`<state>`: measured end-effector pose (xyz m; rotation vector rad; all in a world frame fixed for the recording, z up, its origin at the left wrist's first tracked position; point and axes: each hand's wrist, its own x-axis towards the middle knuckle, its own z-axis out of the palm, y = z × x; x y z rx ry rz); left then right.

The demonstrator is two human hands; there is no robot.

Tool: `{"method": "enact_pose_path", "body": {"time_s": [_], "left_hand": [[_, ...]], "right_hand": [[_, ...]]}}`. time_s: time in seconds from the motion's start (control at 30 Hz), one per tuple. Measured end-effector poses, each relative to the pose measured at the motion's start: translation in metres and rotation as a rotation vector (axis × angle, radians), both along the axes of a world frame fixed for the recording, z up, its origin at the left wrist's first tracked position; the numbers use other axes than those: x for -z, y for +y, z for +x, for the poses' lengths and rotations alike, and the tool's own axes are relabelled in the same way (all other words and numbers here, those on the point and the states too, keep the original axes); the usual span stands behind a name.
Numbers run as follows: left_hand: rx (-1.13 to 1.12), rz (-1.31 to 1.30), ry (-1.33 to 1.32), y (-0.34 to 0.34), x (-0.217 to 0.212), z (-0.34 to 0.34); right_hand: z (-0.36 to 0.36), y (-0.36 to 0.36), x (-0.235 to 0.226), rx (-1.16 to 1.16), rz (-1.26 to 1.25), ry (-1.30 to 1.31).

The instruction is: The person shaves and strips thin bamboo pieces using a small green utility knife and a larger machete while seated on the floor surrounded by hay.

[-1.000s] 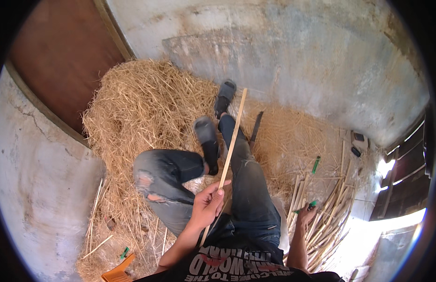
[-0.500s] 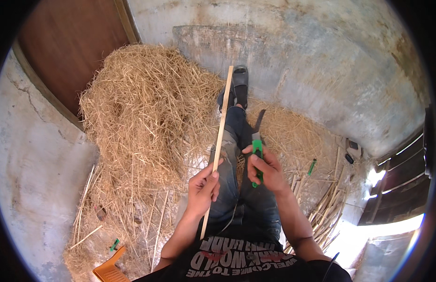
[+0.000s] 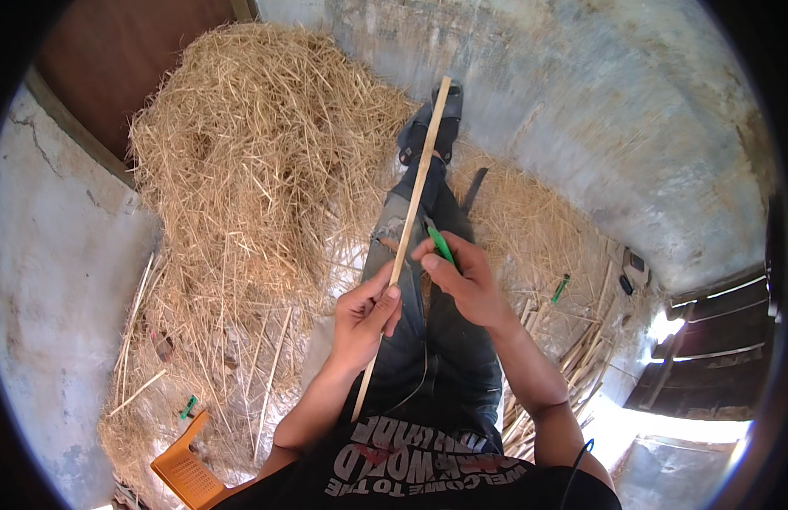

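A long, thin, pale wooden strip (image 3: 421,180) slants across my lap, its far end over my crossed feet and its near end against my shirt. My left hand (image 3: 367,316) is closed round it below the middle, thumb on top. In my right hand (image 3: 463,276) is a green utility knife (image 3: 440,245), gripped with the fingers curled round its handle. The knife tilts up and left, its tip close beside the strip. Whether the blade touches the wood, I cannot tell.
A big straw heap (image 3: 258,144) rises at the left against the wall. Bundled wooden sticks (image 3: 572,365) lie at the right, near another green cutter (image 3: 561,288). At the lower left are an orange plastic seat (image 3: 190,472) and a green cutter (image 3: 188,407). A dark flat strip (image 3: 474,189) lies beyond my knee.
My right hand has brought the utility knife left, toward the strip, and tilted it leftward. The strip's far end has swung to the right. The whole view has shifted slightly.
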<state>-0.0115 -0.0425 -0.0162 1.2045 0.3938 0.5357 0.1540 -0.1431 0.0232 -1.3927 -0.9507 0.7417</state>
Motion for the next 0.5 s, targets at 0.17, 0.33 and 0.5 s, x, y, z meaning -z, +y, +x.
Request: {"method": "enact_pose_path", "body": {"time_s": [0.17, 0.33, 0.5], "left_hand": [[0.006, -0.031, 0.037, -0.013, 0.018, -0.003], [0.182, -0.105, 0.076, -0.026, 0.023, -0.020], [0.311, -0.050, 0.035, -0.025, 0.039, -0.031]], "right_hand": [[-0.001, 0.002, 0.001, 0.026, -0.226, -0.194], [0.022, 0.013, 0.005, 0.214, -0.133, 0.066], [0.057, 0.012, 0.004, 0.322, -0.108, -0.177]]}}
